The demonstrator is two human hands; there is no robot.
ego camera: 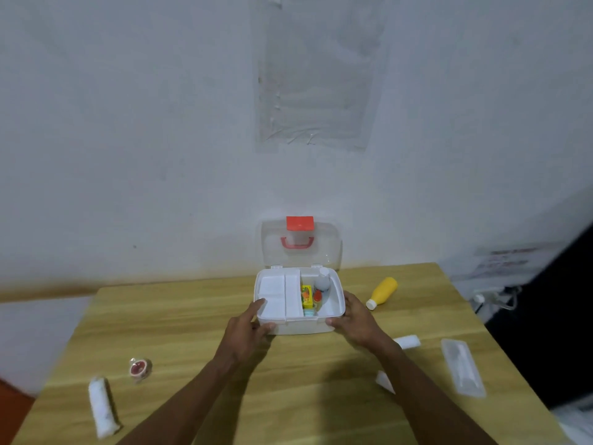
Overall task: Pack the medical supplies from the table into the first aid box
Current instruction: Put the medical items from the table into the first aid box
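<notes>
The white first aid box stands open at the table's far middle, its clear lid with red latch leaning against the wall. Inside lie a white tray on the left, a yellow packet, a red-capped item and a round white bottle. My left hand grips the box's front left corner, thumb on the front wall. At the front right corner my right hand holds the box. On the table lie a yellow bottle, a white roll, a red tape roll, a clear case.
A small white roll lies behind my right forearm and a white packet lies under it. The wooden table ends at the wall behind the box. A dark object stands off the right edge.
</notes>
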